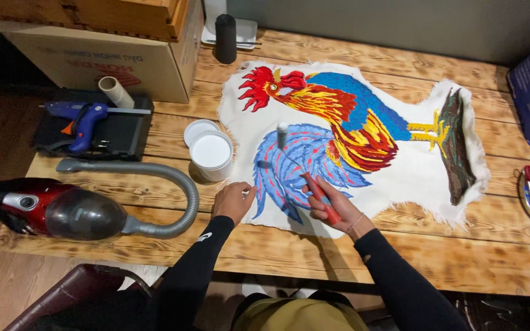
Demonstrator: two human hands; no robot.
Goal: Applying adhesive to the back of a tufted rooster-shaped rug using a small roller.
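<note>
- Rooster rug lies flat on the wooden table.
- Right hand, at the rug's near edge, fingers clenched around a red-handled roller over the blue tail.
- Left hand pinches the rug's near-left edge.
- White tub stands just left of the rug.

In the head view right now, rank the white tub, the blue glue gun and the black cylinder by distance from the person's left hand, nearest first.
From the left hand, which rests at the cloth's left edge:
1. White tub, just above the hand, with its lid beside it.
2. Blue glue gun, up and to the left on a black case.
3. Black cylinder, upright at the table's far edge.
</note>
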